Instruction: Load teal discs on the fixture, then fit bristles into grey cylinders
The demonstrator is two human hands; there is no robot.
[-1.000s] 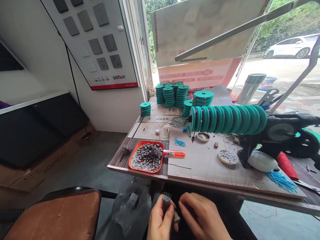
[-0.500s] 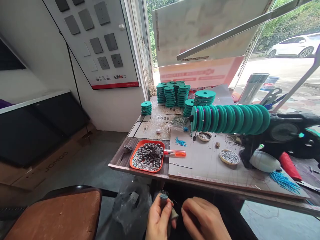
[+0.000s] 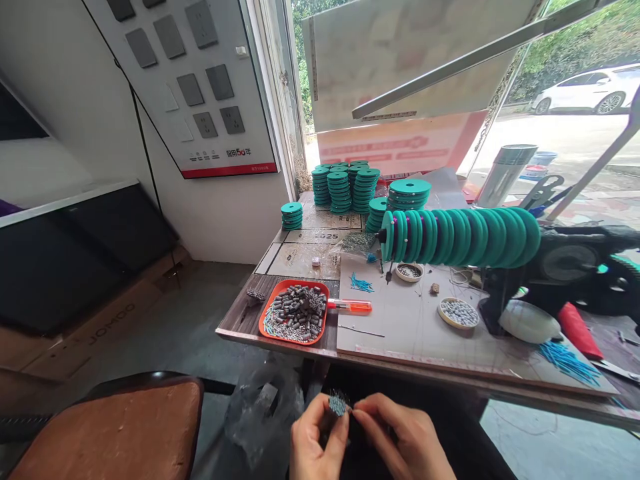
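Below the table edge, my left hand (image 3: pixel 319 437) is closed around a small bundle of thin rods with pale blue-grey ends (image 3: pixel 338 404), the ends facing up. My right hand (image 3: pixel 405 433) is beside it, thumb and forefinger pinched together at the bundle's right edge. Whatever lies between those fingertips is too small to make out. Nearest on the table is an orange tray (image 3: pixel 263 328) with dark grey cylindrical pieces (image 3: pixel 300 303) and small beads or bits. A red-orange pen-like tool (image 3: pixel 353 306) lies against the tray's right side.
Teal discs (image 3: pixel 455 238) line a spindle on a black machine (image 3: pixel 565 257). Stacks of teal spools (image 3: pixel 340 190) stand behind. Round dishes (image 3: pixel 459 315) of small pieces and blue strips (image 3: pixel 570 364) lie on the board. A brown chair (image 3: pixel 115 433) stands at left.
My right hand has moved left to the bundle, its fingertips now pinched at the edge. The bundle's ends have tilted more toward me and shifted slightly right.
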